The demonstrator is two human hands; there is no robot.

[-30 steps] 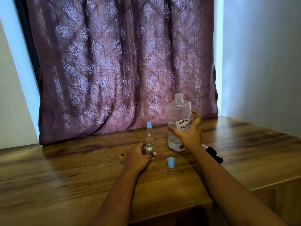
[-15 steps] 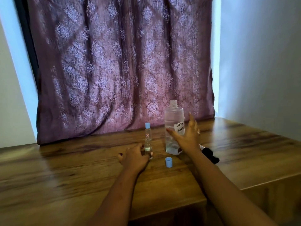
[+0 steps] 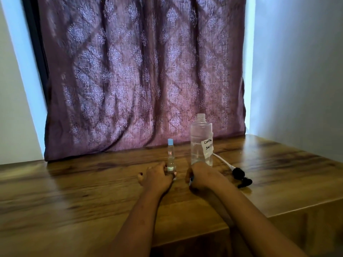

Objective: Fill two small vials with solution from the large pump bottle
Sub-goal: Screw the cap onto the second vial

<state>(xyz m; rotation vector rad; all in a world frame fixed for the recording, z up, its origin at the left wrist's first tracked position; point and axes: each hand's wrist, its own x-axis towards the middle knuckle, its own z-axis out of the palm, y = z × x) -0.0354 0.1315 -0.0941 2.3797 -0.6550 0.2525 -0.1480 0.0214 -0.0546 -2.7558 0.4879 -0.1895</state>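
The left hand [image 3: 157,178] grips the foot of the upright vial [image 3: 170,154], at the middle of the table [image 3: 74,201]. The right hand [image 3: 202,176], just right of it, curls on a loose cap [image 3: 191,179]. The bottle [image 3: 201,143] stands just behind.

left hand [image 3: 156,179] grips vial [image 3: 170,154], right hand [image 3: 203,176] cap [image 3: 191,180]
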